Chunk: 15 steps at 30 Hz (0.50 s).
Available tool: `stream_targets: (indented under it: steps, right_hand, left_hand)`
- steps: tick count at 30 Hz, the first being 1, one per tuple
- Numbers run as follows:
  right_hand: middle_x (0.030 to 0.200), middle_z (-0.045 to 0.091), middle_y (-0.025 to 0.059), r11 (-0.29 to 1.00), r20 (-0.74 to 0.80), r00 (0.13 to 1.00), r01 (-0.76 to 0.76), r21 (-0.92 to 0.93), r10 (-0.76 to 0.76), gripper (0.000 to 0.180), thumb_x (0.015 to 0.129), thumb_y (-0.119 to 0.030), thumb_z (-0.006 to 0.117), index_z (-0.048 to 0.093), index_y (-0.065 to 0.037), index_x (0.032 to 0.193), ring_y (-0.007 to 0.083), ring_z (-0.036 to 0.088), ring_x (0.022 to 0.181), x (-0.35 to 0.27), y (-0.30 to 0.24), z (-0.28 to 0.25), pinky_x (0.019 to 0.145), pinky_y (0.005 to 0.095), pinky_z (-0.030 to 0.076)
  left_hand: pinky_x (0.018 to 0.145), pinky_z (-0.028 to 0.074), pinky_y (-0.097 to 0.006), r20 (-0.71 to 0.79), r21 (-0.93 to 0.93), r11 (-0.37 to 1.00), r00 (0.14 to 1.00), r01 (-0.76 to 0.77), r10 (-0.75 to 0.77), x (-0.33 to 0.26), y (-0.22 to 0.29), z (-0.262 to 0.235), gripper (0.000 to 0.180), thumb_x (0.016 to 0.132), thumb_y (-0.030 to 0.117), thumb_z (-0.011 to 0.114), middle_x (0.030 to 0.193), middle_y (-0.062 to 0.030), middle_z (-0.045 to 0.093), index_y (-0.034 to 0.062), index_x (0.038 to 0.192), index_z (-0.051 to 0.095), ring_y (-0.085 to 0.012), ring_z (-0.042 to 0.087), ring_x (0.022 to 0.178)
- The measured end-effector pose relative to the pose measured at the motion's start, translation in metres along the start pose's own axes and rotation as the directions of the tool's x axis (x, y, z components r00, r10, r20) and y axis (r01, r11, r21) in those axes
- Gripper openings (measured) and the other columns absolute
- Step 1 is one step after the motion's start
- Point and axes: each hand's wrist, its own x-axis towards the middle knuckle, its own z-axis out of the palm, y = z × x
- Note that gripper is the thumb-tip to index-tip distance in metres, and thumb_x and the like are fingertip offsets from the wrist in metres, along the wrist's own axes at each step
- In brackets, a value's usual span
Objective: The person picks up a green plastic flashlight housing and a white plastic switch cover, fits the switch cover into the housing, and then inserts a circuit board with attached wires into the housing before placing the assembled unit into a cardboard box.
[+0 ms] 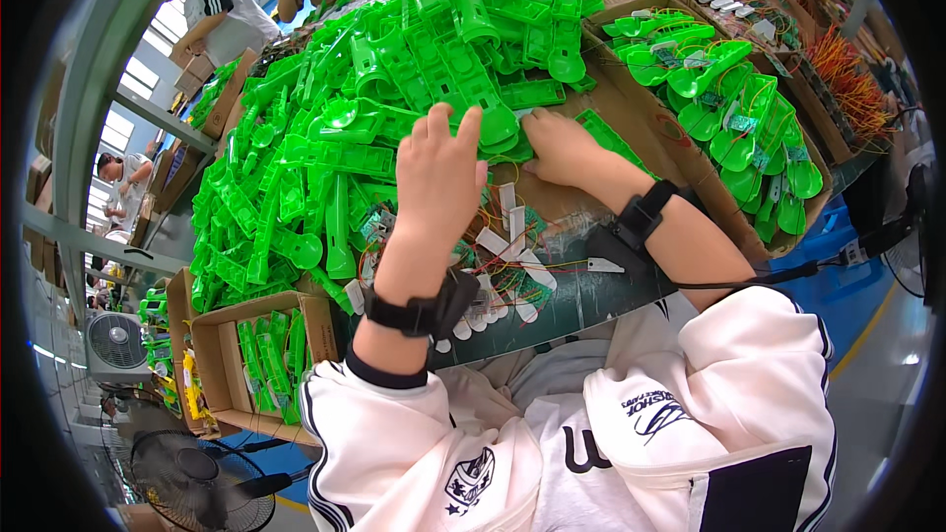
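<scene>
My left hand [439, 172] is raised at the near edge of a heap of bright green plastic shells [340, 113]. Its fingers point away from me, apart, and no object shows in them. Close by its fingertips is the rounded end of one green shell [496, 128]. On the other side of that shell, my right hand [570, 150] has its fingers bent together in a pinch; what they hold is hidden. Below my hands lie white flat pieces [535, 269] with thin wires and small green circuit boards [537, 227] on the dark table.
At the right, a cardboard box [650, 103] holds wired green shells [734, 118]; orange wires [847, 84] are bundled beyond. A smaller box [222, 360] with green shells stands at the lower left, near a fan [197, 468]. Other people [222, 15] are in the background.
</scene>
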Motion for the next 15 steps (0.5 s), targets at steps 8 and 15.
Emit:
stream_targets:
  steps: [8, 15]
  right_hand:
    - [0.102, 0.056, 0.0191, 0.599, 0.048, 0.997, -0.073, 0.797, 0.059, 0.057, 0.062, -0.003, 0.068, 0.045, 0.003, 0.114, 0.0245, 0.057, 0.091, 0.036, 0.026, 0.0, 0.076, 0.0314, 0.047]
    - [0.098, 0.053, 0.0167, 0.925, -0.139, 0.973, -0.121, 0.359, 0.182, 0.041, 0.066, -0.024, 0.069, 0.058, 0.001, 0.097, 0.0336, 0.049, 0.096, 0.008, 0.012, 0.015, 0.083, 0.0418, 0.041]
  left_hand:
    - [0.073, 0.042, -0.036, -0.025, 0.135, 0.991, 1.0, 0.0, 0.004, 0.038, -0.008, 0.04, 0.073, 0.056, 0.028, 0.077, 0.115, -0.0124, 0.042, 0.0237, 0.121, 0.043, -0.0253, 0.054, 0.089]
    - [0.059, 0.049, -0.035, -0.048, 0.084, 0.994, 0.996, -0.077, 0.081, 0.045, -0.025, 0.043, 0.069, 0.058, 0.03, 0.074, 0.114, -0.0075, 0.045, 0.0267, 0.12, 0.044, -0.0261, 0.06, 0.073]
